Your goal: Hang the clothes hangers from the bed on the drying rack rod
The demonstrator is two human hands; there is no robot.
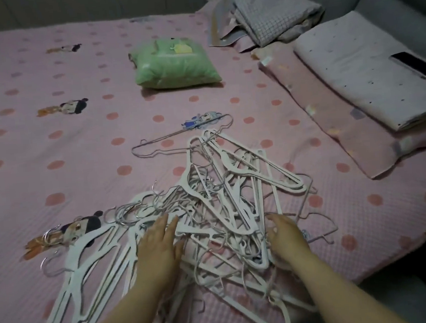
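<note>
**Gathering hangers from a tangled heap**

The bed [51, 149], under a pink dotted cover, filled the view. The hanger pile [225, 199] lay on it, a tangle of white plastic frames and metal hooks. No drying rack showed. Beyond the pile to the right sat folded bedding [366, 75]. Straight beyond the pile, well apart from it, was a green cushion [175, 64].

The left hand [159, 240] rested flat on the pile's left-middle, fingers straight, holding nothing. The right hand [286, 234] was at the pile's right edge, fingers curled in among the frames; whether they had closed on one could not be told. The hands were apart, with the pile's middle between them. One thin wire hanger [178, 134] lay just beyond the pile. A phone [416, 65] lay far beyond it to the right.

The step looked like gathering a bunch. Doing it well would mean turning the hooks the same way and lifting only a few, since interlocked hooks would likely drag neighbours along.
</note>
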